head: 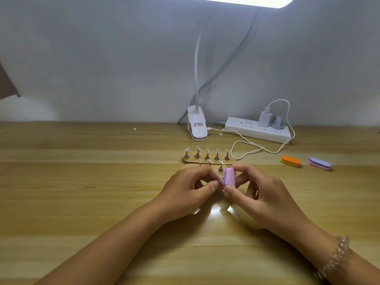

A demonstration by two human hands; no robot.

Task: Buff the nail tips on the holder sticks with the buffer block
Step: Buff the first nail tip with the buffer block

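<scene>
Buffing: left hand (189, 188) fingers (214, 184) pinch nail tip (220, 179) on its stick, right hand (261, 194) grips buffer block (229, 176); want light strokes, block flat on tip

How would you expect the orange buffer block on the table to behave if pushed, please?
The orange buffer block lies flat on the table, so it would probably slide rather than roll. Its layered, foam-like look suggests light and slightly squashy.

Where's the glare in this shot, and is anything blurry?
Head view: the lamp head at the top edge is blown out white. Its reflection glares on the table at centre frame. The nail tip against the buffer block is smeared and hard to make out.
</scene>
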